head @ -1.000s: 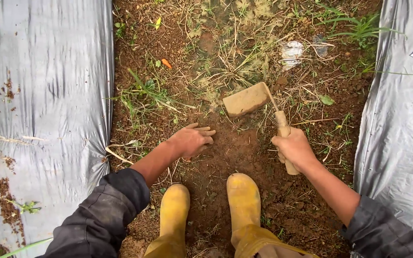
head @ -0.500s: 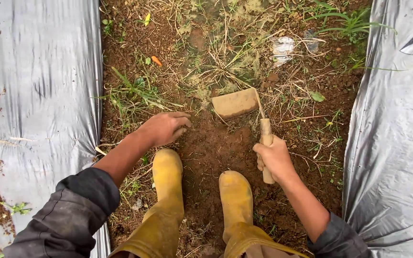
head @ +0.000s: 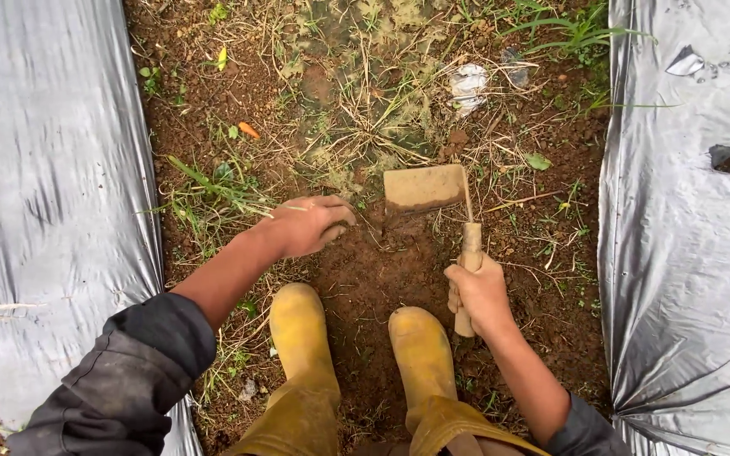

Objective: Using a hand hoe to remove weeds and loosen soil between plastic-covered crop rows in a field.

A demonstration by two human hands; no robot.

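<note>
- Centre of frame: short hand hoe with a mud-caked flat rectangular blade and pale wooden handle; blade sits on the brown soil strip, just above the yellow rubber boots.
- Long axis of the hoe runs near vertical in the picture: handle at bottom, blade at top and offset left of the handle.
- Right hand is clenched round the lower handle, so it is the hand on the tool.
- Left hand is left of the blade, near but apart from it, palm down with fingers curled onto the soil and weeds. Cannot tell if it grips anything.
- Grey plastic mulch sheets flank the strip on both sides.
- Hidden: blade edge under mud, left fingertips, handle under the right fist.
- Small white scrap at upper centre, kind unclear.
</note>
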